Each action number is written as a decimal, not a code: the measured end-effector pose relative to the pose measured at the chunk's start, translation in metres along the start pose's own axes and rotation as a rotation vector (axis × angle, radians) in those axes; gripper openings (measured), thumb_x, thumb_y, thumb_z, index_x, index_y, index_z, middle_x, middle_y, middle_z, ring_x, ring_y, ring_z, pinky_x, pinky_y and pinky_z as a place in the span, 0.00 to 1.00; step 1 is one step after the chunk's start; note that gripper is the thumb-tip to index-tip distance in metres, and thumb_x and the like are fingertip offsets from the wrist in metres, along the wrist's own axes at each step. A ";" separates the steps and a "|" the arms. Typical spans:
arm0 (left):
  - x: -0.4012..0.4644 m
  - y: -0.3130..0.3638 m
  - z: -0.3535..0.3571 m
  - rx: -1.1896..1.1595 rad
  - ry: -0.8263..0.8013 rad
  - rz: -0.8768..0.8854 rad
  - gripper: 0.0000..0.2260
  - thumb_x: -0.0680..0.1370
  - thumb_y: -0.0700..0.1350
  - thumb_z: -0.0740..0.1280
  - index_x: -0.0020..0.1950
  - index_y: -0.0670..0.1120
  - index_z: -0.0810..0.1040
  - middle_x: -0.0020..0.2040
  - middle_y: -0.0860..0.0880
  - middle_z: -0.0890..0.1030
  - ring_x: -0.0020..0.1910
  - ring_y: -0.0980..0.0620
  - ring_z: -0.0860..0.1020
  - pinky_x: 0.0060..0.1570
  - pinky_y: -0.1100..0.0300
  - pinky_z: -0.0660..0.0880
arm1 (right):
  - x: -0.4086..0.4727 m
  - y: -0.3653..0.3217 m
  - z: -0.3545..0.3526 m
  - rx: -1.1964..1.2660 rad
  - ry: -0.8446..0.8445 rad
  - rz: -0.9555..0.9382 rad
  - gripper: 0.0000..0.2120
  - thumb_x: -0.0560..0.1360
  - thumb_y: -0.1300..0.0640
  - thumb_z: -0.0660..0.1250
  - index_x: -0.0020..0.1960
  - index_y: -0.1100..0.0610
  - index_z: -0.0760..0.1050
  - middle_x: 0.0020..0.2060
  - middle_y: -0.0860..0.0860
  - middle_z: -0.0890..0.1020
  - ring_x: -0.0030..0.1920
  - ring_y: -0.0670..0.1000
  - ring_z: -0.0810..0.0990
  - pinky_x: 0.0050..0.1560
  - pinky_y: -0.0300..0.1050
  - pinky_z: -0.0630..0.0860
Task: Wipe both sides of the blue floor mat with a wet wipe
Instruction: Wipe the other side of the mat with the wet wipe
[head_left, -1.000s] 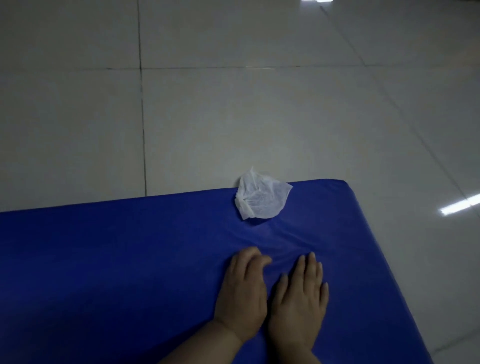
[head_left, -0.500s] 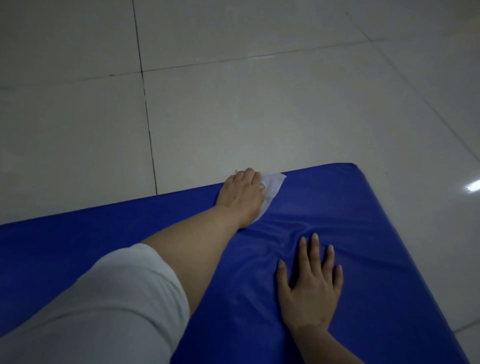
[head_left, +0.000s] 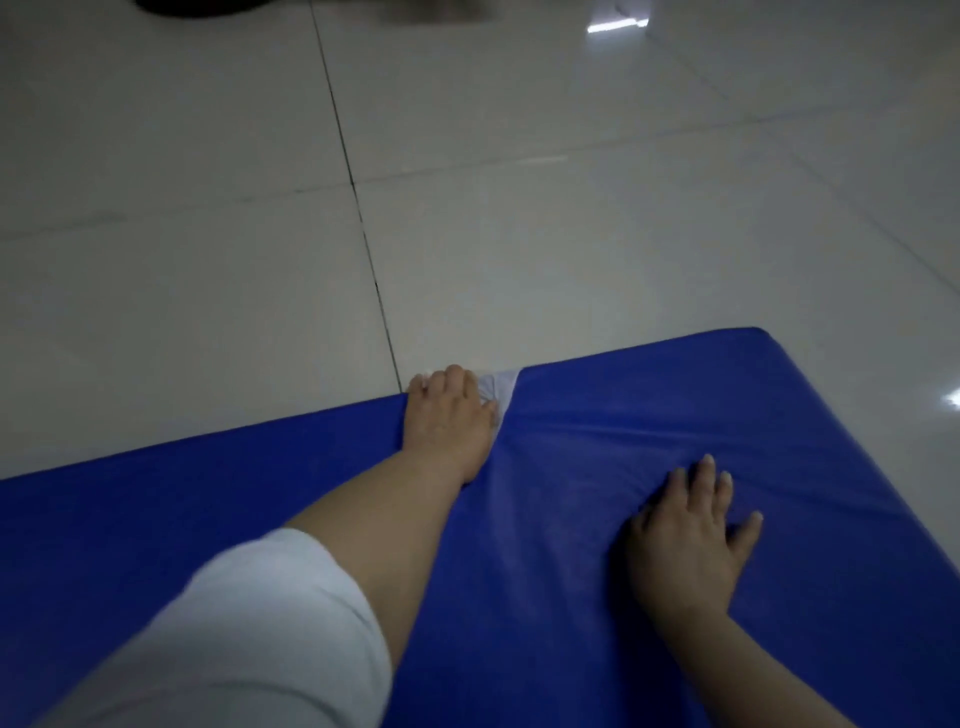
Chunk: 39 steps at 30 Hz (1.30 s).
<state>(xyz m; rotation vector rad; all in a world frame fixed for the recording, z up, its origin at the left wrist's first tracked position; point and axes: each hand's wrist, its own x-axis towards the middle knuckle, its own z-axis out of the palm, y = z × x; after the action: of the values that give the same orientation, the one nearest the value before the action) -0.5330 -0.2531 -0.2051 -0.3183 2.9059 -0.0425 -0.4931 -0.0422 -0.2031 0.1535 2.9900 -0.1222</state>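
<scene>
Left hand (head_left: 449, 421) presses wipe (head_left: 500, 388) flat at mat (head_left: 727, 415) far edge, fingers look straight. Right hand (head_left: 691, 540) flat, released, bracing mat; drag wipe with even pressure

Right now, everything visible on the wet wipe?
The wet wipe is white, thin and fabric-like, mostly hidden under the left hand, which presses it flat at the far edge of the blue floor mat. Only a small creased corner shows, poking out to the right of the fingers. It lies on the mat's top surface at the edge, touching hand and mat. Its wetness cannot be judged.
</scene>
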 end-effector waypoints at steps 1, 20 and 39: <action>0.000 0.000 0.002 -0.015 0.015 0.006 0.20 0.83 0.52 0.50 0.71 0.44 0.64 0.65 0.45 0.67 0.64 0.46 0.66 0.68 0.49 0.58 | -0.020 -0.026 0.007 0.075 0.079 -0.055 0.27 0.77 0.53 0.61 0.74 0.59 0.61 0.76 0.59 0.51 0.76 0.60 0.53 0.73 0.61 0.54; -0.083 -0.213 0.019 0.192 -0.060 0.110 0.25 0.83 0.53 0.42 0.77 0.42 0.53 0.71 0.47 0.64 0.69 0.49 0.64 0.71 0.39 0.40 | -0.139 -0.169 0.045 -0.066 -0.165 -0.157 0.34 0.80 0.41 0.37 0.76 0.61 0.34 0.76 0.56 0.35 0.76 0.55 0.35 0.74 0.52 0.37; -0.199 -0.466 0.074 0.095 -0.061 -0.121 0.25 0.82 0.54 0.42 0.76 0.45 0.54 0.71 0.50 0.62 0.71 0.51 0.60 0.72 0.39 0.41 | -0.332 -0.401 0.105 0.185 -0.146 -0.530 0.35 0.74 0.41 0.51 0.70 0.66 0.64 0.72 0.61 0.65 0.73 0.59 0.62 0.68 0.59 0.56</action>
<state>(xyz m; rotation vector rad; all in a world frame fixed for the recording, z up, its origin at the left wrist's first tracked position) -0.2294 -0.6656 -0.2109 -0.4703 2.8099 -0.1865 -0.1948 -0.4811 -0.2282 -0.6041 2.7902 -0.4442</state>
